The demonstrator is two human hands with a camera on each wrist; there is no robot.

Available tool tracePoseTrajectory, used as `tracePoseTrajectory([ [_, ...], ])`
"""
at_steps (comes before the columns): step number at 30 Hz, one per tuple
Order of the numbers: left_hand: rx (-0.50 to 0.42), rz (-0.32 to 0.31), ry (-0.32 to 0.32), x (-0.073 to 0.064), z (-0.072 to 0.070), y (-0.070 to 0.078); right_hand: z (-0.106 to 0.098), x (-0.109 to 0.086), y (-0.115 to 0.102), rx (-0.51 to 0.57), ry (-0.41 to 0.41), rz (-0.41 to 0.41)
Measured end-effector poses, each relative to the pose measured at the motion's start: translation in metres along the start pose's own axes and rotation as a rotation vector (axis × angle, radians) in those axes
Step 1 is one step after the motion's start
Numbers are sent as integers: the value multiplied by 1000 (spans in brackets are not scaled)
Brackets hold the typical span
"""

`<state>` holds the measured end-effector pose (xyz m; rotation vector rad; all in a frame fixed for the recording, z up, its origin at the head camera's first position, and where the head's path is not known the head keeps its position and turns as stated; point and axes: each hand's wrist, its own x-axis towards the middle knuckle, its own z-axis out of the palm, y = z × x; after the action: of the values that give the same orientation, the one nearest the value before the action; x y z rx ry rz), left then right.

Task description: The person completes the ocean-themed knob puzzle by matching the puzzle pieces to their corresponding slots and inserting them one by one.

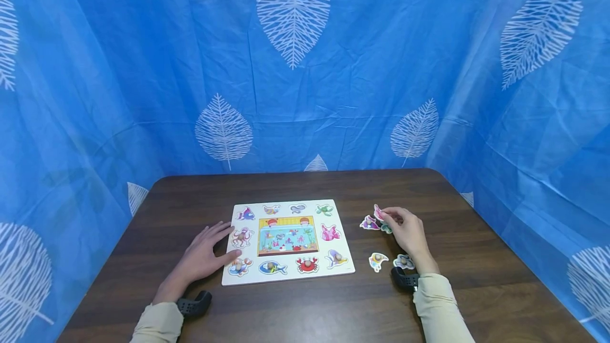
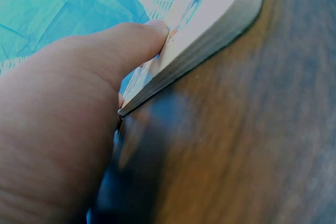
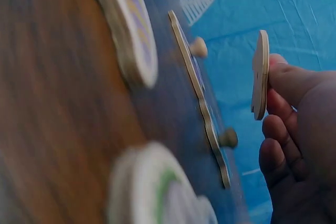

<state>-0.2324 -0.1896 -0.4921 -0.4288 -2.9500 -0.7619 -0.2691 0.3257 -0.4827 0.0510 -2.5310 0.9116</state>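
My right hand (image 1: pixel 409 231) pinches a pink knobbed puzzle piece (image 1: pixel 378 211) between thumb and fingertips. In the right wrist view the held piece (image 3: pixel 261 77) stands edge-on, raised off the table. Beneath it lie a purple piece (image 1: pixel 369 223) and a green piece (image 1: pixel 386 228). My left hand (image 1: pixel 202 255) rests at the left edge of a white sea-animal puzzle board (image 1: pixel 290 276), fingers spread and relaxed. Its thumb (image 2: pixel 139 43) touches the board's face in the left wrist view. Knobbed pieces such as a red crab (image 1: pixel 307 265) and an octopus (image 1: pixel 242 237) sit in the board.
An orange-and-white piece (image 1: pixel 378 261) lies right of the board. Close to the right wrist is a greyish piece (image 1: pixel 404 262), partly covered. The dark wooden table (image 1: pixel 295 311) ends at a blue leaf-patterned curtain (image 1: pixel 295 120) behind and on both sides.
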Motion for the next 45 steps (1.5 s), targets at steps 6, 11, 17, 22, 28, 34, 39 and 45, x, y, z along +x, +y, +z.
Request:
tracePoseTrajectory([
  [6, 1, -6, -6, 0, 0, 0, 7, -1, -14, 69, -28, -7],
  [11, -3, -6, -5, 0, 0, 0, 11, -3, -25, 85, -77, -7],
  [17, -4, -5, -3, 0, -1, 0, 21, -6, -34, 116, -122, -50],
  [22, -2, -2, 4, -1, -3, 0, 29, -7, -41, 132, -153, -99],
  [28, -1, 8, 11, -1, -2, -1, 40, -13, -52, 129, -206, -111],
  [34, -4, 15, 7, 0, 2, -2, 55, -22, -61, 110, -245, -174],
  [39, 0, 11, 10, -1, 3, -3, 66, -26, -69, 78, -256, -242],
  [45, 0, 18, 21, -1, 2, -2, 72, -28, -76, 73, -259, -252],
])
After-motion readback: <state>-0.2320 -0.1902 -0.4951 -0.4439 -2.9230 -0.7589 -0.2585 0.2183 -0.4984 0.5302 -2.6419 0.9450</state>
